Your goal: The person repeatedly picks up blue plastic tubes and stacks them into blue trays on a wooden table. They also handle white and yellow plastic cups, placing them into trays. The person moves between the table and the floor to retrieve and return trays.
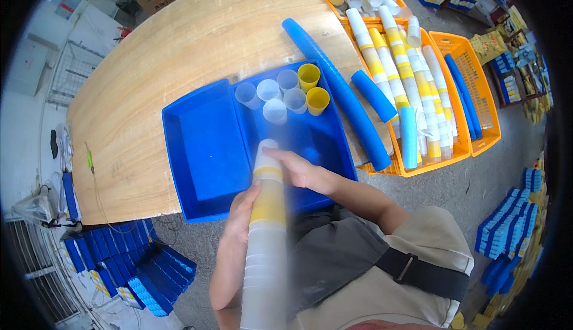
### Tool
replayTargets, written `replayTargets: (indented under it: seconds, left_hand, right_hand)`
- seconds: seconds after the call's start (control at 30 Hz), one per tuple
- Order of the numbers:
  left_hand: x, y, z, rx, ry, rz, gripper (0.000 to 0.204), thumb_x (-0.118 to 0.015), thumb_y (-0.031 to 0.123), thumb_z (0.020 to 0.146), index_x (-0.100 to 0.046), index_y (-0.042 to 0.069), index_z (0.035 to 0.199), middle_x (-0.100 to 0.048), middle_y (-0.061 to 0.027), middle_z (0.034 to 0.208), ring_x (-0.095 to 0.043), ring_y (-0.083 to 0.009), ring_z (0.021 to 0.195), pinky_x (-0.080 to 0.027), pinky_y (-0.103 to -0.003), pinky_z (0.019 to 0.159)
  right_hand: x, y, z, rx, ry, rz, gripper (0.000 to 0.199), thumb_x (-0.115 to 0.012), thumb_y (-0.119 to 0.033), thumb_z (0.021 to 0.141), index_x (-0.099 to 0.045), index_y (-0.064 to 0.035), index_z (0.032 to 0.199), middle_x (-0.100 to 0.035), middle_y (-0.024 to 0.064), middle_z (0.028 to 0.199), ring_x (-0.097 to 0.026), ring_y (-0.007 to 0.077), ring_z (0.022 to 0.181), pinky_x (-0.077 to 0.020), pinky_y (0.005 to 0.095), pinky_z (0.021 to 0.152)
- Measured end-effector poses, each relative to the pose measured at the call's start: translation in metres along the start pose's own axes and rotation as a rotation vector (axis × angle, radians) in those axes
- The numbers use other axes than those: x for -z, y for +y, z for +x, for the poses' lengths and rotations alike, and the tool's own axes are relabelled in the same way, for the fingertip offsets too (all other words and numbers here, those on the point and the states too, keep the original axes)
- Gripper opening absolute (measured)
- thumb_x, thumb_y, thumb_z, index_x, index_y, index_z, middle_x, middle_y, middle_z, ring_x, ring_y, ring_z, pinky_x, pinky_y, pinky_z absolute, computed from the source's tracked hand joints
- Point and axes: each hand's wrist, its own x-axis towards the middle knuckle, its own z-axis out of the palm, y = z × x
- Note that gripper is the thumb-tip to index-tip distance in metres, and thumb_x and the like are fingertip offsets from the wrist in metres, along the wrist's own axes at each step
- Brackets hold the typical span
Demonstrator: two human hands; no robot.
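A long stack of nested plastic cups (pixel 267 240), translucent white with yellow bands, runs from the lower edge up over the blue two-part tray (pixel 206 201). My left hand (pixel 240 210) is closed round the stack from its left side. Near the top end, my right hand (pixel 298 167) grips it from the right, thumb along the front, other fingers partly hidden. In the tray's right compartment stand several clear cups (pixel 275 111) and two yellow cups (pixel 317 100), mouths up. The left compartment holds no cups. The lower part of the stack is blurred.
The tray rests at the edge of a wooden table (pixel 143 91). Right of it lie a long stack of blue cups (pixel 340 91) and a shorter blue stack (pixel 373 96). Orange crates (pixel 439 160) with cup stacks stand beyond. Blue boxes (pixel 128 252) fill the floor at lower left.
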Motion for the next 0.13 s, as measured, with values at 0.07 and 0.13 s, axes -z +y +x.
replayTargets:
  seconds: [0.07,0.13]
  left_hand:
    - [-0.001,0.002,0.000,0.008,-0.011,-0.076,0.046,-0.061,0.040,0.100,-0.057,0.001,0.125,-0.071,-0.0162,0.093,-0.072,-0.0279,0.073,-0.062,-0.039,0.063]
    - [-0.006,-0.002,0.000,0.017,-0.020,-0.120,0.046,-0.062,0.040,0.100,-0.057,0.002,0.126,-0.071,-0.0162,0.093,-0.073,-0.0283,0.074,-0.062,-0.039,0.064]
  right_hand:
    - [0.018,0.001,0.033,0.019,-0.022,0.103,0.055,-0.060,-0.052,0.099,-0.050,-0.0069,0.129,-0.063,0.0157,0.121,-0.062,0.0301,0.112,-0.0468,0.0464,0.103]
    - [0.050,-0.003,0.070,-0.067,-0.048,0.294,0.075,-0.054,-0.061,0.099,-0.038,-0.0083,0.149,-0.054,0.0156,0.141,-0.054,0.0317,0.129,-0.0340,0.0534,0.116]
